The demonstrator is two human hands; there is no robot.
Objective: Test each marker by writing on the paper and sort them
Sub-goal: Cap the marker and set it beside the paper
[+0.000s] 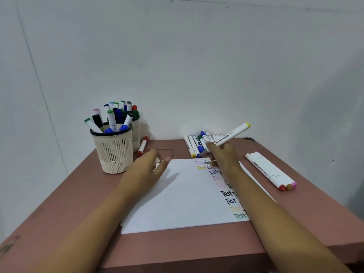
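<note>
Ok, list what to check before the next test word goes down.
1. Marker held: right grip holds the yellow-ended marker: ok.
2. Nib bared: its grey lower end shows no cap and points at the paper: ok.
3. Paper steadied: left grip is at the top left corner; contact: cannot tell.
4. Writing room: left half of the sheet is blank: ok.
5. Sorted groups apart: three markers at right, row of markers at the far edge: ok.
</note>
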